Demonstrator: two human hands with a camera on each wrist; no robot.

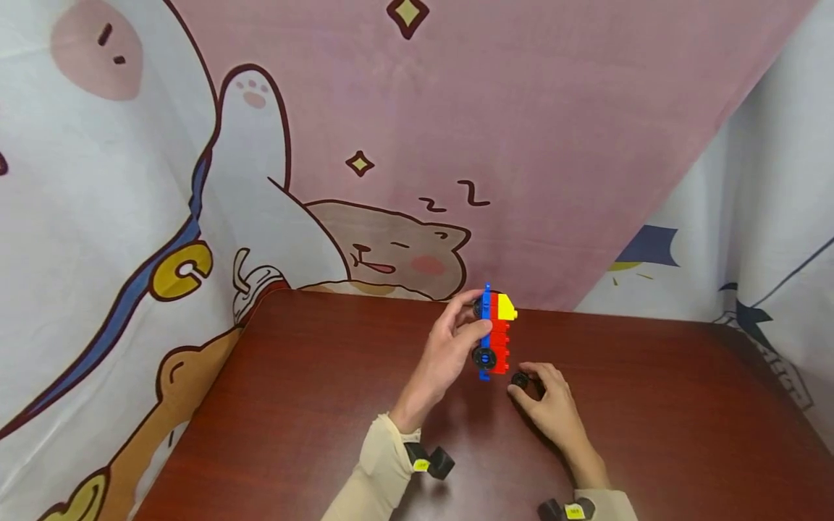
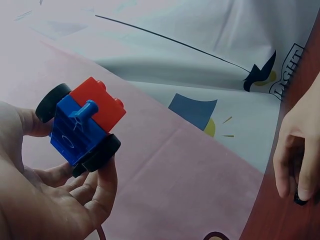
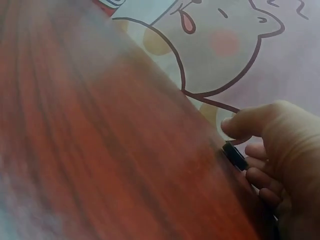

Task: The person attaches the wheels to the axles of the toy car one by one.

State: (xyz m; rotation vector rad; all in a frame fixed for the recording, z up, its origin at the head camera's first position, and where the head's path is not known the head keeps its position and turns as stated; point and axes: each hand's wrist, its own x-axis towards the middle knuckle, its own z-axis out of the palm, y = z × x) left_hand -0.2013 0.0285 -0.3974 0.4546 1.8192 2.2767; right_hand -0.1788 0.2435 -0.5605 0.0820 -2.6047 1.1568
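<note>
A toy car built of plastic bricks (image 1: 499, 337) is in my left hand (image 1: 447, 354), raised above the table. It has a blue base, red studded bricks, a yellow sloped brick and black wheels. My left thumb and fingers grip it by the base and wheels. The left wrist view shows one end of the blue base (image 2: 80, 131) with a peg sticking out, a black wheel on each side. Low over the table to the right, my right hand (image 1: 554, 407) holds a small black wheel (image 1: 520, 379) at its curled fingers. Its palm side is partly hidden.
The reddish-brown table (image 1: 313, 405) spreads under both hands. Behind it and at its sides hangs a cloth (image 1: 560, 145) with cartoon animals. A black wrist camera (image 1: 430, 461) sits at my left sleeve, another (image 1: 565, 509) at my right.
</note>
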